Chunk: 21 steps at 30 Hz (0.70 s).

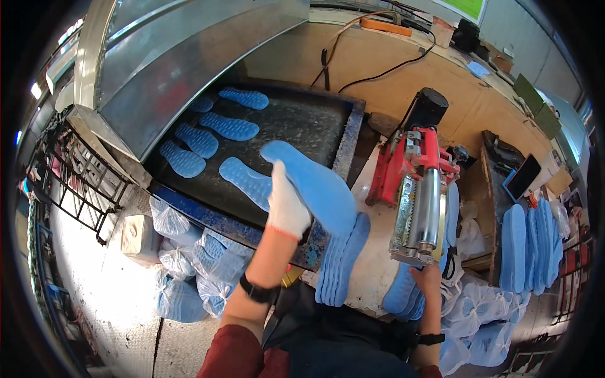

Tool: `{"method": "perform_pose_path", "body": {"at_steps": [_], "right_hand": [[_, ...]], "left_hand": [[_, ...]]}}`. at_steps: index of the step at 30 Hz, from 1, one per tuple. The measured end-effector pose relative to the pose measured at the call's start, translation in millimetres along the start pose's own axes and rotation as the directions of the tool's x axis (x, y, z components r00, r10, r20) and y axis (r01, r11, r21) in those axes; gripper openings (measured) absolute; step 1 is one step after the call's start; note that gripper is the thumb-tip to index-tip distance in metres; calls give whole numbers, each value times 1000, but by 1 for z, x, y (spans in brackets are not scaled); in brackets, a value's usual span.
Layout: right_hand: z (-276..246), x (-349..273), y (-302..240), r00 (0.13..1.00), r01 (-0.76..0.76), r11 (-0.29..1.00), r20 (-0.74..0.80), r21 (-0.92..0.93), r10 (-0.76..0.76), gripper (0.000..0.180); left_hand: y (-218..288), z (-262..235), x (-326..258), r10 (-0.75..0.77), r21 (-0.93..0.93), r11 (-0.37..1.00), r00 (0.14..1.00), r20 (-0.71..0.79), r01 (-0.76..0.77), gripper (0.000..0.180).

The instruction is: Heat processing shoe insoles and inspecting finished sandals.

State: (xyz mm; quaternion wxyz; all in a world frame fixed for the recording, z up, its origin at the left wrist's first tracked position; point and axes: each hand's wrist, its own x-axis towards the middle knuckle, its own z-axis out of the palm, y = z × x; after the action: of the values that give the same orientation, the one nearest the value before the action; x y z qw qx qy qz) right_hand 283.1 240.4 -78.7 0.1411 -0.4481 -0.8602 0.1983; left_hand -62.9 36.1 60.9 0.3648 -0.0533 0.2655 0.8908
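Observation:
My left hand [288,201], in a white glove, grips a blue insole [312,183] above the near right corner of a dark conveyor bed. Beneath that insole's lower end, a row of stacked blue insoles [340,268] lies on the pale worktop. My bare right hand [430,280] is at the near end of a red machine with a metal roller [427,208]. Its fingers are bent beside another stack of blue insoles [402,293]; whatever they hold is hidden. Several single insoles [230,127] lie spread out on the dark conveyor bed [296,126].
A sheet-metal hood [189,57] covers the conveyor's left side. Clear bags of blue insoles [183,293] sit on the floor at left, and more bags [479,309] at right. Upright insoles [529,246] and a phone [522,176] are on the right-hand shelf. A black cable [391,70] hangs behind.

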Motion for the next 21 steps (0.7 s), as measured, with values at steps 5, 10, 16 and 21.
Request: {"method": "perform_pose_path", "body": {"at_steps": [5,10,16,21], "right_hand": [[-1,0,1,991,26,1000,129,4,-26,54],[-6,-2,-2,990,31,999,140,5,-32,52],[-7,-2,-13,993,44,999,113,-23,-41,40],[-3,-6,24,1000,-11,992,11,128,10,25]], "left_hand": [[32,-13,87,152,154,983,907,-392,-99,63],[42,-19,85,348,571,819,833,-430,-47,66],[30,-19,35,587,802,572,769,-251,-174,72],[-23,0,-41,365,670,658,924,114,-343,53]]}}
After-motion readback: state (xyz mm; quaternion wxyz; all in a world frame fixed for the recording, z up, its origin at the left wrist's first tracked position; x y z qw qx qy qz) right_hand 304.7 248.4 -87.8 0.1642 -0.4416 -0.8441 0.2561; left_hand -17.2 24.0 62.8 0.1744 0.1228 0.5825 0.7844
